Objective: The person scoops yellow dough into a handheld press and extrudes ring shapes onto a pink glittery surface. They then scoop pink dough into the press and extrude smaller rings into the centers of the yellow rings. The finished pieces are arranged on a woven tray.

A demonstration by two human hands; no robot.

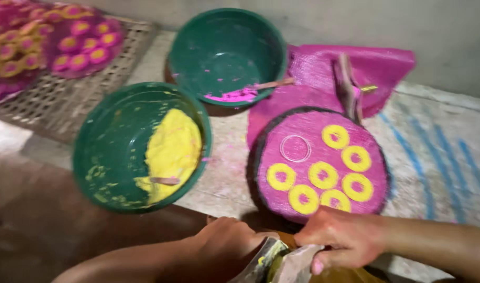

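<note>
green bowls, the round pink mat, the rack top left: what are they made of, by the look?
Green bowls: probably plastic, smooth with a dull sheen, smeared with yellow and pink paste. Round pink mat: looks like woven fibre, with fine parallel ribs, a dark edge and yellow rings on it. Rack: an open lattice, likely split bamboo or cane; blur leaves that open.
</note>
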